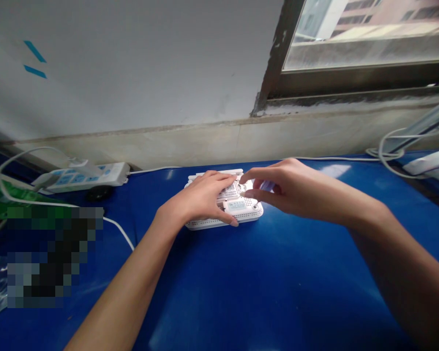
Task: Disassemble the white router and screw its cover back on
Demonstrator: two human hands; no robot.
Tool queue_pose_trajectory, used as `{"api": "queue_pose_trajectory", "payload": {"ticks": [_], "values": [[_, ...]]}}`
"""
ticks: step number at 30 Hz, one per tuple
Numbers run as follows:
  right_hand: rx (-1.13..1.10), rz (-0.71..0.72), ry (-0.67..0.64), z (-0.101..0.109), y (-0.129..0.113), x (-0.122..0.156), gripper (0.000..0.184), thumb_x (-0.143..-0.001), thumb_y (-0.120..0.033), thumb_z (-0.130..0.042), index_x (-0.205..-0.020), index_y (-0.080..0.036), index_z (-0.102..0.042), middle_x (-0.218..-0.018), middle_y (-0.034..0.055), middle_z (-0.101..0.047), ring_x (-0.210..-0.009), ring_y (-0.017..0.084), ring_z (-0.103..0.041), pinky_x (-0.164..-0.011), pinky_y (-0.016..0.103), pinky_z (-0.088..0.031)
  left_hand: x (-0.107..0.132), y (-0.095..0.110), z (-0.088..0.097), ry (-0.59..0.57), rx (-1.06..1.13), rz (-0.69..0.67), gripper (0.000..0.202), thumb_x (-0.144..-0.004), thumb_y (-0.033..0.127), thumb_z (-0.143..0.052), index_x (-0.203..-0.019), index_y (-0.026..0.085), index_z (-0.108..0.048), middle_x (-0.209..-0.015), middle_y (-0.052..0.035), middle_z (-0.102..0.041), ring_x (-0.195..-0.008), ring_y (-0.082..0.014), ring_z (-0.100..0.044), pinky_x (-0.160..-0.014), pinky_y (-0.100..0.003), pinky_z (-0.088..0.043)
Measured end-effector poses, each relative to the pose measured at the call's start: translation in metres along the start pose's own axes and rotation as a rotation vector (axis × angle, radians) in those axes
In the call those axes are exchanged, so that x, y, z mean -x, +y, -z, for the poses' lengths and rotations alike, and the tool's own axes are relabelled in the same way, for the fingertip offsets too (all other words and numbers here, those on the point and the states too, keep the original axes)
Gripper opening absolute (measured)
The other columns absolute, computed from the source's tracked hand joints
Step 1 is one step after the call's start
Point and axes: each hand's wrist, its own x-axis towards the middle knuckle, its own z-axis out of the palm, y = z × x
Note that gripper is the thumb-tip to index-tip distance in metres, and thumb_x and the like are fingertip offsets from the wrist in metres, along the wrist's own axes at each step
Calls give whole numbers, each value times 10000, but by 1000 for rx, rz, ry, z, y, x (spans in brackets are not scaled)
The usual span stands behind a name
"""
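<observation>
A white router-like device (237, 207) with a vented, labelled face up lies on the blue table. My left hand (201, 197) rests across its left part, fingers stretched out and thumb along the near edge. Over the device's right part is my right hand (278, 185), its fingers curled and thumb brought close to the index finger. Something pale and bluish shows within the curled fingers, too unclear to name. Both hands hide parts of the device, and its white bars, perhaps folded antennas, show along the far side.
On the left, a white power strip (91, 178) holds a plug with a white cable. Nearby are a round black object (99, 193), green packaging (25, 190) and a blurred-out patch. A pale wall and window frame (278, 83) stand behind. Coiled cable (388, 153) lies far right.
</observation>
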Motion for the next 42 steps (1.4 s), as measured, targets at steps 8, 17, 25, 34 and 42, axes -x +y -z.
{"api": "queue_pose_trajectory", "payload": {"ticks": [8, 17, 25, 34, 42], "values": [[-38, 52, -17, 3, -3, 2, 457, -876, -145, -664, -1322, -238, -628, -1044, 30, -757, -738, 126, -660, -616, 216, -424, 1, 1, 1, -2, 2, 7, 969, -687, 647, -837, -1497, 256, -474, -1542, -52, -493, -1413, -314, -388, -1155, -408, -325], [24, 15, 45, -4, 4, -3, 251, -1021, -297, -550, -976, -196, -775, -835, 39, -773, -640, 130, -660, -595, 247, -389, 0, -3, -2, -19, -5, 17, 1030, -690, 689, -810, -1545, 277, -410, -1615, -58, -392, -1470, -318, -317, -1197, -431, -263], [32, 53, 45, -3, -4, 1, 527, -877, -147, -631, -1395, -232, -590, -1091, 60, -750, -797, 169, -678, -640, 248, -426, 1, 2, 0, -2, -2, 23, 1043, -684, 656, -833, -1551, 269, -399, -1575, -51, -452, -1404, -338, -387, -1160, -443, -315], [30, 57, 52, -6, 1, -1, 412, -951, -180, -585, -1359, -233, -613, -1094, 75, -738, -775, 162, -665, -647, 256, -433, 0, -1, -2, -5, -9, 22, 1034, -675, 658, -833, -1536, 265, -416, -1591, -45, -433, -1406, -332, -384, -1169, -431, -294], [44, 25, 44, -6, 0, -1, 228, -997, -255, -565, -1169, -199, -704, -945, 79, -752, -731, 173, -672, -632, 261, -435, 1, 1, 0, -13, 13, 22, 950, -686, 652, -823, -1492, 284, -479, -1558, -46, -470, -1403, -334, -382, -1159, -422, -302]]}}
